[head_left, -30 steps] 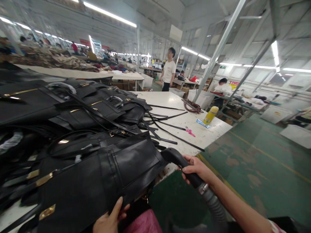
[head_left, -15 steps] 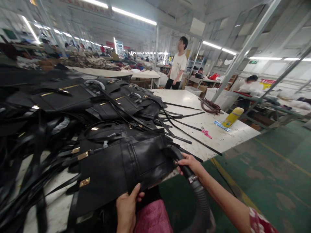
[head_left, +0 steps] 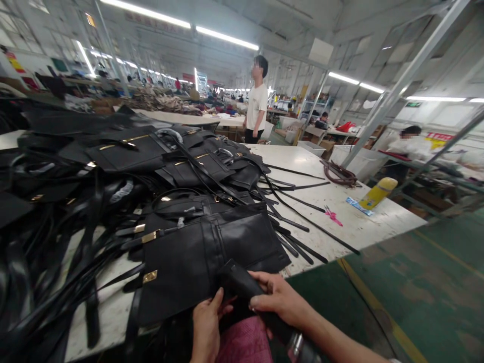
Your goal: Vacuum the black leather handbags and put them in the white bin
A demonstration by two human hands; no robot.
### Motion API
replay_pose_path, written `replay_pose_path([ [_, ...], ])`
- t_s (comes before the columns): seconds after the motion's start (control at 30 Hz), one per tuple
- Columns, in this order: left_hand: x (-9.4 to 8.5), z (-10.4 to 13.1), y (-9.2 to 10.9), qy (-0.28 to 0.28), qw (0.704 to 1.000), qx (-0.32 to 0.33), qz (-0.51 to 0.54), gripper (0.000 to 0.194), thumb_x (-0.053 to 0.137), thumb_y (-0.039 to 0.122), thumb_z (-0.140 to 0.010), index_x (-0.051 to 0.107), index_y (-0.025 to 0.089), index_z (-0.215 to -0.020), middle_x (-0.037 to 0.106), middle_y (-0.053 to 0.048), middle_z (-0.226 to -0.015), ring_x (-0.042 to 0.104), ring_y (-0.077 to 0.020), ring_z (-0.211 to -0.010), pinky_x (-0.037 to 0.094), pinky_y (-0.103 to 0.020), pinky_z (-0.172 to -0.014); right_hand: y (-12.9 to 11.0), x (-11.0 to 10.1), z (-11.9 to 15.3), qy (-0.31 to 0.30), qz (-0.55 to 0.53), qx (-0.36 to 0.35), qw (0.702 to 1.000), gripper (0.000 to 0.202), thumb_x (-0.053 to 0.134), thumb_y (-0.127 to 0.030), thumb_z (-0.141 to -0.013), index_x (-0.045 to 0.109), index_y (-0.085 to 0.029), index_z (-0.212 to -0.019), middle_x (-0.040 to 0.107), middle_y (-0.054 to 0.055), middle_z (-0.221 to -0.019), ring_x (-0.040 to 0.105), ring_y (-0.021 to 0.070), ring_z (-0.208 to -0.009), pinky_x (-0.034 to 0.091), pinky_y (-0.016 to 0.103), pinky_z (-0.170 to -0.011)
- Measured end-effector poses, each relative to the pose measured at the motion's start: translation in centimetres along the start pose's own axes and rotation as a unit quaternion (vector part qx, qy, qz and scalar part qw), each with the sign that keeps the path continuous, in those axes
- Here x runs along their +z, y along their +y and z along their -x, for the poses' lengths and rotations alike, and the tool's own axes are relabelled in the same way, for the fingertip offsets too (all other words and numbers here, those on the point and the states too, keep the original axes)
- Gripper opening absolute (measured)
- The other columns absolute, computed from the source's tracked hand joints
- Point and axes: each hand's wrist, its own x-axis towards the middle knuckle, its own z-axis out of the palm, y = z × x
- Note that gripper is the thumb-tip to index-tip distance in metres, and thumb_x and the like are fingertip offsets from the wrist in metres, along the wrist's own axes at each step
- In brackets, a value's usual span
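Note:
A black bag with gold fittings lies flat at the near edge of the white table. My left hand is at its lower edge, thumb on top and fingers underneath, pinching it. My right hand is wrapped round the black nozzle of a ribbed hose, whose tip rests over the bag's near edge, close to my left thumb. Pink woven fabric shows below my hands.
More black bags and straps are piled to the left and behind. On the table are pink-handled snips, a yellow bottle and coiled brown straps. A person stands beyond; another is at right.
My right hand has moved the nozzle left and nearer, from the bag's right end to beside my left hand. The view has shifted, and the standing person has moved left.

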Motion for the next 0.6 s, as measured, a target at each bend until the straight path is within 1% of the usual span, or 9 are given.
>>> replay_pose_path([
  [0.07,-0.2,-0.1,-0.2,0.003,1.0,-0.001,0.009,0.032,0.076,0.029,-0.049,0.065,0.004,-0.065,0.065,-0.009,-0.058,0.063,-0.0202,-0.055,0.049,-0.022,-0.044,0.3,0.5,-1.8,0.009,0.0,-0.004,1.0,0.049,0.06,-0.018,-0.065,0.05,-0.014,-0.113,0.058,0.0,-0.065,0.051,0.0082,-0.035,0.041,0.015,-0.031],
  [0.17,-0.4,-0.3,-0.5,0.0,1.0,0.012,0.009,0.029,0.074,0.026,-0.054,0.065,0.004,-0.069,0.067,-0.011,-0.063,0.063,-0.0196,-0.054,0.05,-0.022,-0.044,0.1,1.1,-4.8,0.016,-0.013,-0.016,1.0,0.05,0.06,-0.023,-0.065,0.047,-0.014,-0.112,0.058,0.0,-0.065,0.052,0.0113,-0.035,0.044,0.02,-0.03],
  [0.27,-0.6,-0.5,-0.8,-0.006,1.0,0.025,0.013,0.031,0.072,0.027,-0.056,0.064,0.004,-0.076,0.068,-0.013,-0.071,0.064,-0.0227,-0.059,0.051,-0.025,-0.045,-0.9,1.8,-7.6,0.031,-0.011,-0.026,0.999,0.049,0.061,-0.028,-0.062,0.047,-0.014,-0.107,0.058,0.0,-0.064,0.053,0.0132,-0.034,0.043,0.022,-0.028],
  [0.37,-0.7,-0.9,-0.9,0.003,1.0,0.005,0.008,0.032,0.074,0.028,-0.054,0.063,0.004,-0.071,0.067,-0.014,-0.068,0.065,-0.0248,-0.06,0.052,-0.026,-0.046,-2.0,2.2,-10.4,0.057,-0.004,-0.038,0.998,0.044,0.06,-0.031,-0.062,0.049,-0.014,-0.101,0.057,-0.001,-0.061,0.054,0.014,-0.036,0.043,0.022,-0.029],
  [0.43,-0.7,-1.0,-0.9,0.004,1.0,0.0,0.003,0.034,0.075,0.031,-0.052,0.063,0.004,-0.068,0.067,-0.015,-0.067,0.065,-0.0251,-0.06,0.052,-0.027,-0.047,-2.8,2.0,-12.5,0.066,0.0,-0.047,0.997,0.04,0.059,-0.032,-0.063,0.05,-0.014,-0.098,0.057,-0.001,-0.06,0.054,0.0134,-0.037,0.043,0.022,-0.03],
  [0.5,-0.7,-0.7,-0.7,0.004,1.0,0.011,-0.002,0.037,0.075,0.037,-0.05,0.063,0.006,-0.067,0.067,-0.015,-0.068,0.065,-0.0262,-0.061,0.052,-0.029,-0.048,-3.6,1.9,-14.7,0.07,0.006,-0.052,0.996,0.038,0.059,-0.032,-0.064,0.051,-0.012,-0.096,0.058,0.0,-0.06,0.053,0.0135,-0.037,0.044,0.023,-0.03],
  [0.53,-0.7,-0.3,-0.5,0.007,1.0,0.023,-0.013,0.038,0.075,0.04,-0.049,0.062,0.007,-0.065,0.067,-0.014,-0.067,0.065,-0.0269,-0.061,0.053,-0.031,-0.048,-4.0,1.8,-15.7,0.073,0.01,-0.057,0.996,0.038,0.059,-0.032,-0.065,0.051,-0.011,-0.096,0.058,0.001,-0.059,0.053,0.0137,-0.037,0.043,0.023,-0.03],
  [0.6,-0.7,0.6,0.1,0.008,0.994,0.069,-0.086,0.039,0.073,0.046,-0.052,0.062,0.011,-0.064,0.066,-0.011,-0.063,0.064,-0.0277,-0.061,0.052,-0.035,-0.048,-4.7,2.0,-17.0,0.088,0.017,-0.077,0.993,0.043,0.059,-0.03,-0.065,0.049,-0.009,-0.101,0.057,0.0,-0.057,0.052,0.0135,-0.035,0.043,0.023,-0.03],
])
